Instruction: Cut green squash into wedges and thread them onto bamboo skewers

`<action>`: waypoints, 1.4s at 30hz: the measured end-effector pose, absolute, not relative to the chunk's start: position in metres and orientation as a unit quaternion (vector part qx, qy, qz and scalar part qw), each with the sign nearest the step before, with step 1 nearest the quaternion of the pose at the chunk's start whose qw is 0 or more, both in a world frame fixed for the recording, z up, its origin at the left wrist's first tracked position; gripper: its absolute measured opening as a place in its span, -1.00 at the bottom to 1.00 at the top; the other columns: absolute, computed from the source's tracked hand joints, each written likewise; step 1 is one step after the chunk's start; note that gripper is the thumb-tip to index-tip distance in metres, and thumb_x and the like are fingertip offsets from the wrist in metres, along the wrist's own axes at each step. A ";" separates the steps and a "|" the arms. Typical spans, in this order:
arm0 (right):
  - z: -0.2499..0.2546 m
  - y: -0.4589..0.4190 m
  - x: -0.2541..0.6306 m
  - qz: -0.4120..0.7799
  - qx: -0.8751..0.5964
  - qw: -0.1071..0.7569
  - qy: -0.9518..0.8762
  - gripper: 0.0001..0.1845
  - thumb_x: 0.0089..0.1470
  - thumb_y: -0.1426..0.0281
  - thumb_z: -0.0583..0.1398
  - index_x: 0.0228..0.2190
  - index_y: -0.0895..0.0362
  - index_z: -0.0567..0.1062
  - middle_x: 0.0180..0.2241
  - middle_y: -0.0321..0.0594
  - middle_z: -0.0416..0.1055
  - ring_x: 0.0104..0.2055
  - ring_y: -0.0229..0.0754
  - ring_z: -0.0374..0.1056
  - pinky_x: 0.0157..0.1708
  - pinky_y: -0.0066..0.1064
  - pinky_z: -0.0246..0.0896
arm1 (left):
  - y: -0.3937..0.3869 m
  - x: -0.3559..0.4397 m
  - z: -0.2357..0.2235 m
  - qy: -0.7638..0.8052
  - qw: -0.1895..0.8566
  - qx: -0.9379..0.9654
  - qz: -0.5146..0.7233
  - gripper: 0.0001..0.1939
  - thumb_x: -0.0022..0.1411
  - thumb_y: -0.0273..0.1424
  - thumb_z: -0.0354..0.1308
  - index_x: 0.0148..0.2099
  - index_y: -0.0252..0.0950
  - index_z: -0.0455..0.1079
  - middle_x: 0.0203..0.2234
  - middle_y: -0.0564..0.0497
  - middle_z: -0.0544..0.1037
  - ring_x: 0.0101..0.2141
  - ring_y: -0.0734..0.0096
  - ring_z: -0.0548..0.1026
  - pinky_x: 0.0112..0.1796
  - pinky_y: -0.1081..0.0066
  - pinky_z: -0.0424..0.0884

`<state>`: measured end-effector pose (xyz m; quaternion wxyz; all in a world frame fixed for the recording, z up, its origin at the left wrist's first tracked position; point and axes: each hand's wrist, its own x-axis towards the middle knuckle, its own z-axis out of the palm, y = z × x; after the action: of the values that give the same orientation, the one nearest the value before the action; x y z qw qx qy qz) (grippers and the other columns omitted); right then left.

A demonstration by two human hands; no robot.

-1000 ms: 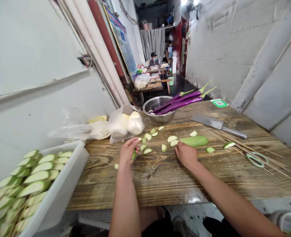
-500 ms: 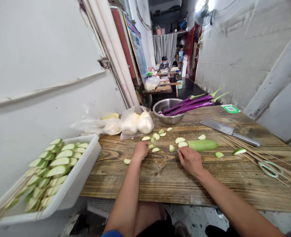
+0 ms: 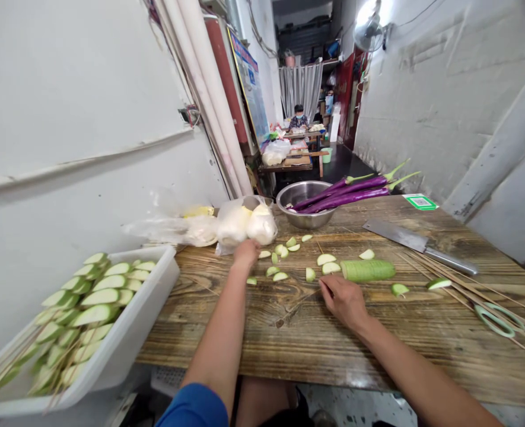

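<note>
My left hand (image 3: 246, 256) reaches over the wooden table, just in front of a clear plastic bag (image 3: 262, 224) of pale, rounded contents. The back of the hand hides most of its fingers. Under it lies a green-skinned vegetable slice (image 3: 252, 280), with several more slices (image 3: 280, 276) scattered to its right. My right hand (image 3: 343, 298) is low over the table with thumb and fingers drawn together. Whatever is between them, if anything, cannot be made out. Close beyond it are a pale slice (image 3: 331, 268) and a sliced green gourd-like piece (image 3: 368, 270).
A white tub (image 3: 166, 276) at left holds skewered slices. Purple eggplants (image 3: 342, 199) rest across a steel bowl (image 3: 304, 220). At right lie a cleaver (image 3: 395, 234), thin wooden sticks (image 3: 460, 290) and green-handled scissors (image 3: 494, 320). A masked person (image 3: 298, 118) sits far back.
My left hand has moved forward and slightly left, from among the scattered slices to the plastic bag. My right hand stays nearly in place. The view has shifted slightly.
</note>
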<state>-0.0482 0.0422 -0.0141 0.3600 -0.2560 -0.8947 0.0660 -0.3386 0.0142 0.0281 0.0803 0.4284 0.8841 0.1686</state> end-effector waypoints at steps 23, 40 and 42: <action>-0.019 0.038 -0.053 0.147 -0.228 0.326 -0.906 -0.74 0.12 0.42 0.01 -0.37 0.17 0.49 -0.44 -0.17 0.47 -0.43 -0.26 0.35 -0.39 -0.51 0.14 | -0.036 -0.326 0.030 0.710 0.285 0.367 0.530 -0.79 -0.01 -0.29 0.11 -0.43 -0.28 0.16 -0.78 0.23 0.22 -0.78 0.66 0.19 -0.72 0.64 0.08; -0.009 -0.044 -0.113 0.386 -0.276 0.283 -0.834 -0.47 -0.13 0.65 -0.06 -0.08 0.19 0.32 -0.33 -0.14 0.42 -0.32 -0.19 0.32 -0.29 -0.35 0.24 | -0.073 -0.187 -0.009 0.718 0.275 0.178 0.614 -0.86 0.19 -0.39 -0.19 -0.24 -0.28 0.14 -0.54 0.00 0.34 -0.56 0.54 0.32 -0.56 0.52 0.24; -0.005 -0.050 -0.108 0.320 -0.314 0.345 -0.825 -0.54 -0.05 0.61 -0.07 -0.08 0.22 0.31 -0.24 -0.04 0.38 -0.20 -0.11 0.29 -0.23 -0.28 0.21 | -0.067 -0.190 -0.006 0.735 0.273 0.188 0.591 -0.81 0.24 -0.37 -0.28 -0.17 -0.28 0.10 -0.41 -0.07 0.38 -0.47 0.52 0.35 -0.50 0.50 0.27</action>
<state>-0.1079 -0.0497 -0.0050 0.3446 -0.3139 -0.8250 0.3195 -0.1897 -0.0670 -0.0063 0.2730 0.1884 0.7350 0.5915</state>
